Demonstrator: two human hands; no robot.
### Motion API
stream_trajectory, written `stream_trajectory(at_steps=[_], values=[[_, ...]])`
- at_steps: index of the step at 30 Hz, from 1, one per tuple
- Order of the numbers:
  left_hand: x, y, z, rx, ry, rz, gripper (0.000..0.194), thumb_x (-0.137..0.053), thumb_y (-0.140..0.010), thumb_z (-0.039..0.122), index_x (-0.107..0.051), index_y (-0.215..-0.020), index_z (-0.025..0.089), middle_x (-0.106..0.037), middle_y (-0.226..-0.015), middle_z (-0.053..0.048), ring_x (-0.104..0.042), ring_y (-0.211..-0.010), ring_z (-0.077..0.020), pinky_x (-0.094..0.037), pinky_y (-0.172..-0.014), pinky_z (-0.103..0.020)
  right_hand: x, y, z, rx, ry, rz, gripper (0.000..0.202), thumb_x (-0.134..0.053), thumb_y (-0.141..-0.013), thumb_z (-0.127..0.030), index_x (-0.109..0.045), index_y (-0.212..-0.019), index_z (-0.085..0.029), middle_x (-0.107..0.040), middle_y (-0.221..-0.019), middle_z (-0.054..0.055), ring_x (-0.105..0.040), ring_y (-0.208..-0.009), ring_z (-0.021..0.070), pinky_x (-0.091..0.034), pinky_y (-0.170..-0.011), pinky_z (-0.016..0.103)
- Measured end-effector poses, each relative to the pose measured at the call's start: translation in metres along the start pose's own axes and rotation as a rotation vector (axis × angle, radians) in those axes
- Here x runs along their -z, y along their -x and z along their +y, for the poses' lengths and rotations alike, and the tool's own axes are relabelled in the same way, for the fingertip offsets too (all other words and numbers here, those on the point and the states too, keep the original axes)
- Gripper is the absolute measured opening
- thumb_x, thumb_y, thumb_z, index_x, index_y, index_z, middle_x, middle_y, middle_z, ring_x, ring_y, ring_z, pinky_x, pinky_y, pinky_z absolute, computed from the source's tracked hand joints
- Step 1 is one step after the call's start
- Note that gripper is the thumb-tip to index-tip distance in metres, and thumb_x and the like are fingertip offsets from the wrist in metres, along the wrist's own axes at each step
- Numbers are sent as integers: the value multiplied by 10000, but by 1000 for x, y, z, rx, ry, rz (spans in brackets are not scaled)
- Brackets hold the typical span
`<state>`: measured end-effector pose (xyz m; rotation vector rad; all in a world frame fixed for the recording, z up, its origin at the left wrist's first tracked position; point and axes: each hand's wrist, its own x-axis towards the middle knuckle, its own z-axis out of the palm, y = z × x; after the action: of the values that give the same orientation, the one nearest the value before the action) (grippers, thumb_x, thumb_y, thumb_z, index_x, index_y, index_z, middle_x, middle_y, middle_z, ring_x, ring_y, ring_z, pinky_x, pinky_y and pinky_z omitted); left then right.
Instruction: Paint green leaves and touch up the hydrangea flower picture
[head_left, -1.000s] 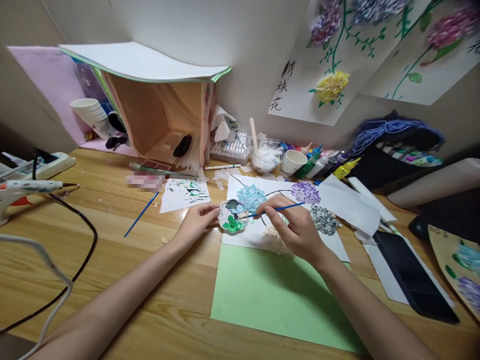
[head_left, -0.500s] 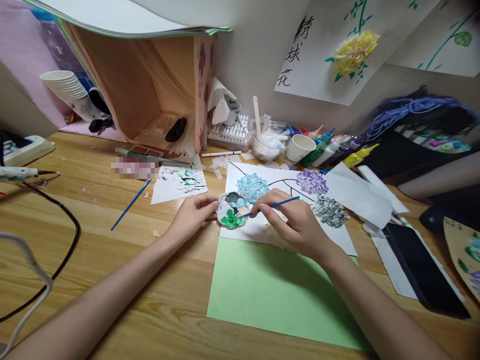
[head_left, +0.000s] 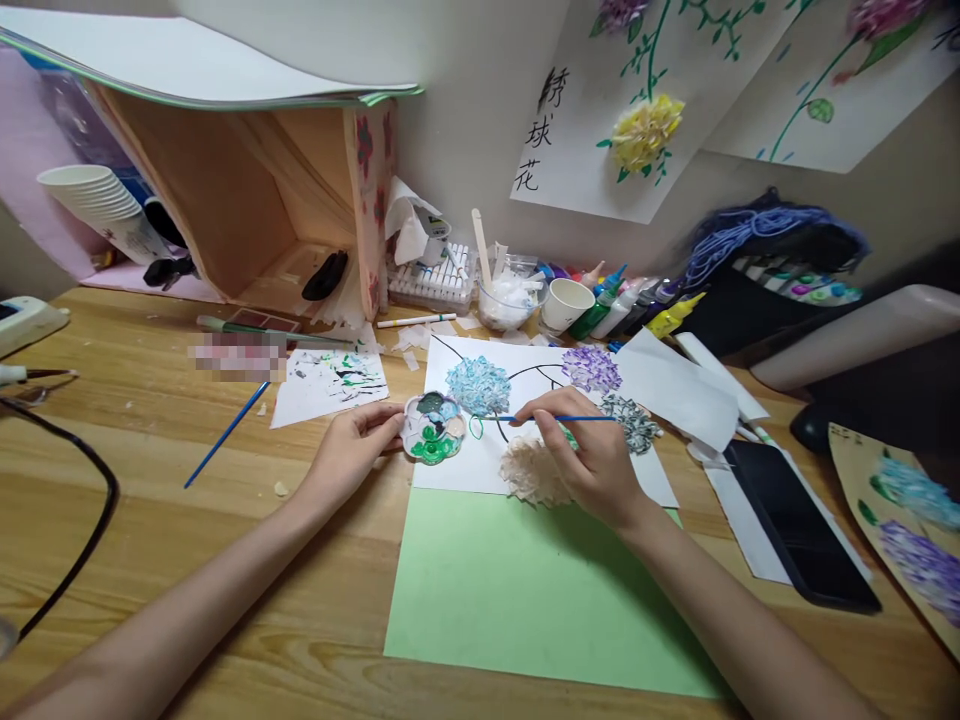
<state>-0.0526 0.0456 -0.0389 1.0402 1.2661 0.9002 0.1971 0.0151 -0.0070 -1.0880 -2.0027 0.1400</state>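
My left hand [head_left: 360, 440] pinches the rim of a small flower-shaped paint palette [head_left: 435, 428] with green, black, grey and pale blue paint in its wells. In my right hand [head_left: 581, 455] is a thin blue paintbrush [head_left: 577, 418], its tip pointing left at a green leaf outline [head_left: 475, 428] on the white painting [head_left: 457, 480]. On that sheet stand raised flower heads: a light blue one [head_left: 478, 384], a purple one [head_left: 592, 369], a grey one [head_left: 634, 424] and a cream one [head_left: 536, 472], partly behind my right hand. Black stem lines run between them.
Under the painting lies a green sheet [head_left: 517, 600]. Another blue brush [head_left: 226, 435] and a paint-smeared paper [head_left: 330, 385] lie left. At the back are a bowl [head_left: 512, 303], a paper cup [head_left: 566, 305] and paint bottles [head_left: 600, 305]. A black phone [head_left: 802, 530] rests right.
My right hand has moved the brush from the palette's green paint to the white sheet, where a green leaf outline now shows below the blue flower. The camera view has shifted right.
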Motion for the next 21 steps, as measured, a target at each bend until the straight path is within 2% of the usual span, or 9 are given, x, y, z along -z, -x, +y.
stream_trajectory(at_steps=[6, 13, 21], values=[[0, 1, -3, -15, -31, -4, 394, -747, -657, 474, -723, -897, 161, -749, -975, -56, -686, -831, -177, -577, -780, -279, -2, 2, 2, 21, 7, -32, 194, -436, -943, -163, -618, -895, -210, -701, -810, 41, -609, -774, 175, -487, -686, 321], [0, 0, -6, -55, -44, -16, 374, -728, -690, 467, -720, -917, 169, -748, -987, -65, -698, -856, -206, -583, -800, -326, -3, 1, 2, 22, -4, -20, 207, -433, -942, -168, -625, -883, -216, -700, -794, 37, -614, -762, 180, -483, -687, 324], [-1, 1, -7, -59, -47, -10, 387, -737, -675, 482, -727, -908, 173, -749, -980, -67, -700, -820, -198, -583, -763, -305, -5, 2, 2, 25, 14, -23, 190, -445, -938, -171, -623, -890, -214, -698, -796, 44, -609, -757, 185, -485, -681, 329]])
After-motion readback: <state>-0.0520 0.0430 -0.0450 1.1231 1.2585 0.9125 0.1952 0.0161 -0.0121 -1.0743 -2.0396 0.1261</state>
